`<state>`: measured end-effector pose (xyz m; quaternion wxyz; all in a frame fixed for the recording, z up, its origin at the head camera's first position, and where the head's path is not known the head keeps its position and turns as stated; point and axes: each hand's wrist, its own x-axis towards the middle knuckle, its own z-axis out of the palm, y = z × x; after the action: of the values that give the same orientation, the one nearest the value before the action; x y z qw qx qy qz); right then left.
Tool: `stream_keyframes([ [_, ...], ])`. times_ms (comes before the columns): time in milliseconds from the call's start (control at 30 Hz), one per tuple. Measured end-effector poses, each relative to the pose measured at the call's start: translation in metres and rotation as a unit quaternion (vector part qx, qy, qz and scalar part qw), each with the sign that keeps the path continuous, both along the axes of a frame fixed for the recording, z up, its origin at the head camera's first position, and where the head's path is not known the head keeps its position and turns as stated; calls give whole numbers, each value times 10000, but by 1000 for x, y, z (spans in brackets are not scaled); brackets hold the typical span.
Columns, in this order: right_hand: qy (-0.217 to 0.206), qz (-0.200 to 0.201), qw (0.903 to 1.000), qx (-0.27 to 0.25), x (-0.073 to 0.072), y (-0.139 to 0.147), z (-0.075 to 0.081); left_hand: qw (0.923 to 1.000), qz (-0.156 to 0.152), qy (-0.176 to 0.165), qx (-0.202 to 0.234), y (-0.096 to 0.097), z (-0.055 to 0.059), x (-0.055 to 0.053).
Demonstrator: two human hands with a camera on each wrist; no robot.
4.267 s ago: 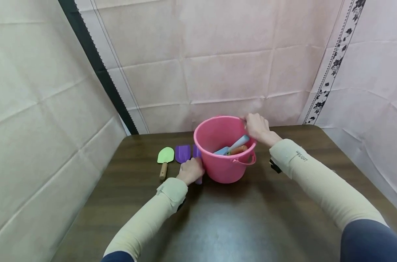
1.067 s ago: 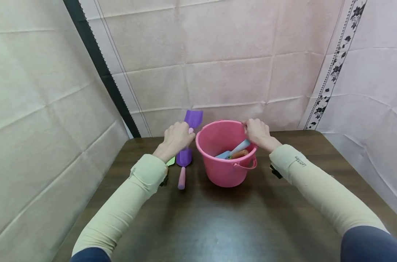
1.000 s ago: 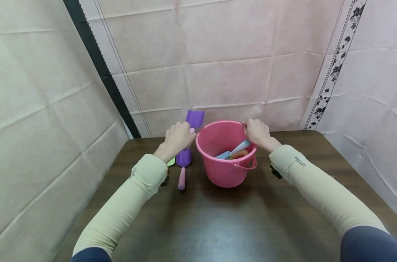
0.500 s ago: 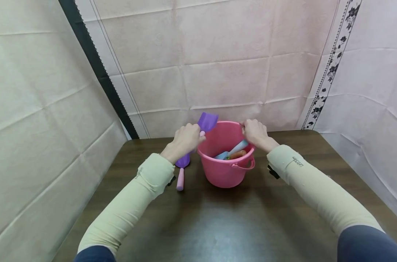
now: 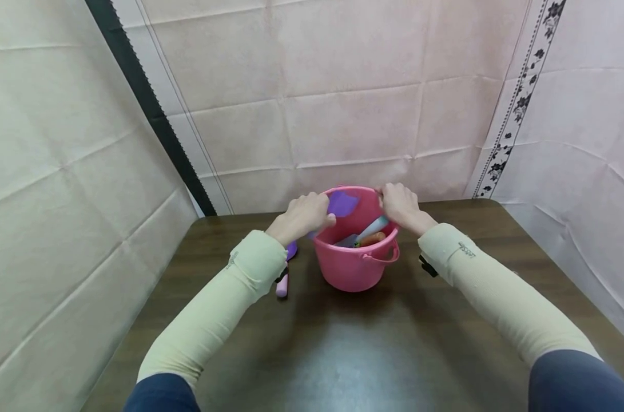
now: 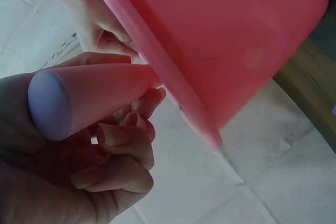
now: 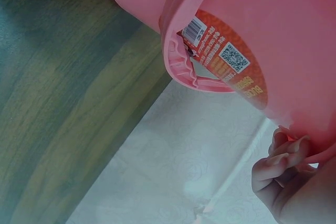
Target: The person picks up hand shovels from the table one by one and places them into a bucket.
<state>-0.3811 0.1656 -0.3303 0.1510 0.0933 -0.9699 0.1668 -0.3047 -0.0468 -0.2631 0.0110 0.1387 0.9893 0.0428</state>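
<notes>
My left hand (image 5: 303,216) grips a toy shovel (image 5: 342,203) with a purple blade and a pink handle. Its blade hangs over the mouth of the pink bucket (image 5: 349,272), inside the near-left rim in the head view. In the left wrist view the handle (image 6: 105,95) lies between thumb and curled fingers, close to the rim. On the bucket's far-right rim, my right hand (image 5: 401,207) pinches the edge. Within the bucket lie a blue shovel (image 5: 373,227) and a brown wooden handle (image 5: 372,239). A second purple shovel (image 5: 282,286) lies on the table, partly hidden behind my left arm.
The bucket stands upright on a dark wooden table (image 5: 394,343), its pink carrying handle (image 5: 386,258) hanging at the front right. Pale cloth (image 5: 353,114) hangs behind the table and at both sides. A red label (image 7: 231,59) shows on the bucket.
My left hand took a purple shovel from beside the bucket, lifted it, then moved right and lowered its blade into the bucket's mouth. The green shovel is now hidden. My right hand stays at the rim.
</notes>
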Motion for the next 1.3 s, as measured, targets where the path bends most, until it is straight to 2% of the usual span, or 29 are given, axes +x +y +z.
stream_keyframes([
  [300, -102, 11, 9999, 18, 0, -7, -2, 9980, 50, -542, -335, 12, -4, -8],
  [633, -51, 27, 10000, 12, 0, -9, 5, 9945, 84, -913, -507, 16, -8, -20],
  [967, -109, -68, 9999, 13, 1, -4, 5, 9919, -117, -1143, -535, 22, -16, -27],
  [1300, -135, -86, 9999, -5, 0, 1, 2, 9910, -107, -1237, -501, 27, -21, -31],
])
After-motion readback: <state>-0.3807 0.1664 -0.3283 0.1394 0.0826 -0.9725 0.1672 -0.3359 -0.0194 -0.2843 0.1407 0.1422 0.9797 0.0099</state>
